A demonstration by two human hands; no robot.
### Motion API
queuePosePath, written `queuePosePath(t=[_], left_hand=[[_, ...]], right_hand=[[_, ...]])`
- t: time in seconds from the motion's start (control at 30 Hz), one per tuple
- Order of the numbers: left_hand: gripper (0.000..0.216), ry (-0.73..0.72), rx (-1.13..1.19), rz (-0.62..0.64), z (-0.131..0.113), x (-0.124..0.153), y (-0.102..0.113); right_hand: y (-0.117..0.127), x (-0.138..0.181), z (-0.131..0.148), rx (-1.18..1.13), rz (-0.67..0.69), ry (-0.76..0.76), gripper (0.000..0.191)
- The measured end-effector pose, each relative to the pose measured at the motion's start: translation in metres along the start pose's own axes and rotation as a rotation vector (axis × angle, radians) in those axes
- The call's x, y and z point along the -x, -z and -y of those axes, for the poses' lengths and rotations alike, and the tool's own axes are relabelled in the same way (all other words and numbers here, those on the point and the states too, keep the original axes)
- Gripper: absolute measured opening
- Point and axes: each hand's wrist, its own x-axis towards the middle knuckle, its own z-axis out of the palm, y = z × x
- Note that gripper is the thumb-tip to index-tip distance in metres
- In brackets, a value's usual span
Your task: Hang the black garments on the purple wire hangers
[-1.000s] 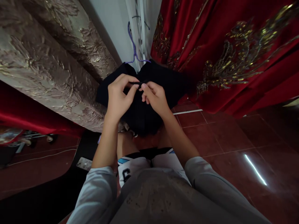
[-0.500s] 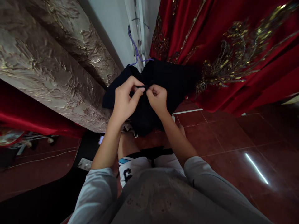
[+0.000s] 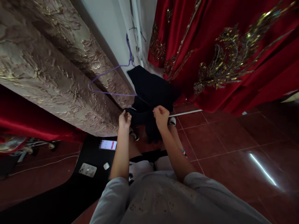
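Observation:
A dark navy or black shirt-like garment hangs half off a purple hanger. The hanger's left arm is bare, while its right arm is hidden inside the cloth. My left hand has its fingers curled at the garment's left edge, below the bare hanger arm. Higher on the front, to the right, my right hand pinches the cloth between closed fingers. The lower part of the garment droops between my forearms over my legs. Folds hide the exact grip of both hands.
Behind the hanger stands a white rack post. Beige embossed fabric hangs left, red sequinned fabric right. On a black bench lie a lit phone, a patterned phone and a small white case. Red tiles cover the floor.
My hands have moved apart and down from the garment's front. The left side of the garment has come off the hanger, baring that arm. The hanger now tilts, and the bench's items show more.

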Motion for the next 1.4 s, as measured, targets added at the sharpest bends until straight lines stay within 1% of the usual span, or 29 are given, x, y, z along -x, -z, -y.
queuePosePath(t=[0.03,0.07,0.1,0.13,0.17,0.23,0.27,0.3,0.33,0.37,0.4,0.47,0.53,0.57,0.63,0.67,0.73,0.83,0.87,0.93,1.0,1.03,1.1,1.17,1.2,1.23,1.27,1.33,1.4], left_hand=[[0.034,0.023,0.034,-0.019,0.007,0.005,-0.005],[0.030,0.017,0.052,-0.007,0.009,0.010,-0.011],[0.024,-0.012,0.058,0.040,0.008,0.016,-0.018],[0.017,-0.054,0.049,0.114,0.005,0.022,-0.026],[0.014,-0.118,0.004,0.201,-0.001,0.029,-0.034],[0.014,-0.308,-0.205,0.347,-0.014,0.043,-0.050],[0.014,-0.423,-0.354,0.377,-0.021,0.049,-0.055],[0.015,-0.539,-0.502,0.380,-0.026,0.054,-0.057],[0.016,-0.636,-0.628,0.367,-0.030,0.058,-0.057],[0.018,-0.693,-0.720,0.362,-0.033,0.060,-0.053],[0.022,-0.696,-0.778,0.382,-0.034,0.061,-0.045],[0.033,-0.582,-0.831,0.489,-0.033,0.058,-0.023],[0.040,-0.420,-0.877,0.646,-0.027,0.054,0.003],[0.038,-0.358,-0.913,0.710,-0.024,0.052,0.016],[0.030,-0.276,-1.014,0.766,-0.020,0.048,0.038],[0.029,-0.238,-1.092,0.760,-0.020,0.047,0.047],[0.030,-0.153,-1.322,0.695,-0.022,0.043,0.064],[0.030,-0.044,-1.603,0.615,-0.032,0.035,0.086],[0.031,-0.033,-1.655,0.609,-0.037,0.032,0.093],[0.031,-0.056,-1.741,0.613,-0.052,0.026,0.102],[0.031,-0.137,-1.834,0.582,-0.072,0.019,0.106],[0.029,-0.207,-1.859,0.534,-0.084,0.015,0.105],[0.023,-0.405,-1.829,0.386,-0.110,0.007,0.099],[0.025,-0.637,-1.715,0.243,-0.134,-0.001,0.085],[0.027,-0.743,-1.626,0.206,-0.143,-0.004,0.075],[0.027,-0.827,-1.525,0.205,-0.150,-0.006,0.063],[0.027,-0.880,-1.423,0.234,-0.155,-0.007,0.050],[0.021,-0.920,-1.244,0.340,-0.156,-0.009,0.022],[0.015,-0.938,-1.128,0.421,-0.151,-0.011,-0.003]], right_hand=[[0.009,0.003,-0.009,0.001,-0.034,-0.026,0.018],[0.017,0.006,-0.015,0.012,-0.048,-0.033,0.016],[0.022,0.009,-0.019,0.029,-0.043,-0.022,0.015],[0.025,0.011,-0.021,0.048,-0.002,-0.001,0.015],[0.024,0.014,-0.020,0.062,0.072,0.023,0.022],[0.015,0.017,-0.013,0.055,0.278,0.059,0.040],[0.008,0.017,-0.007,0.039,0.396,0.060,0.040],[0.001,0.015,0.000,0.024,0.509,0.050,0.033],[-0.005,0.012,0.008,0.016,0.599,0.036,0.023],[-0.010,0.008,0.016,0.021,0.659,0.028,0.019],[-0.014,0.001,0.024,0.044,0.694,0.036,0.020],[-0.019,-0.018,0.041,0.115,0.691,0.112,0.026],[-0.024,-0.043,0.052,0.196,0.601,0.242,0.032],[-0.028,-0.056,0.054,0.239,0.539,0.305,0.036],[-0.035,-0.082,0.051,0.325,0.426,0.397,0.036],[-0.037,-0.093,0.047,0.355,0.400,0.419,0.030],[-0.036,-0.110,0.035,0.377,0.444,0.431,0.010],[-0.019,-0.122,0.023,0.368,0.577,0.436,0.020],[-0.011,-0.122,0.021,0.366,0.595,0.433,0.018],[0.008,-0.121,0.024,0.360,0.588,0.420,0.011],[0.026,-0.119,0.032,0.349,0.566,0.403,0.016],[0.034,-0.119,0.037,0.350,0.546,0.401,0.021],[0.046,-0.118,0.047,0.373,0.490,0.411,0.030],[0.052,-0.118,0.055,0.405,0.433,0.424,0.034],[0.052,-0.117,0.057,0.415,0.419,0.424,0.035],[0.052,-0.114,0.058,0.418,0.418,0.418,0.035],[0.050,-0.110,0.059,0.415,0.434,0.410,0.034],[0.046,-0.098,0.057,0.410,0.501,0.399,0.028],[0.046,-0.086,0.056,0.415,0.556,0.438,0.019]])
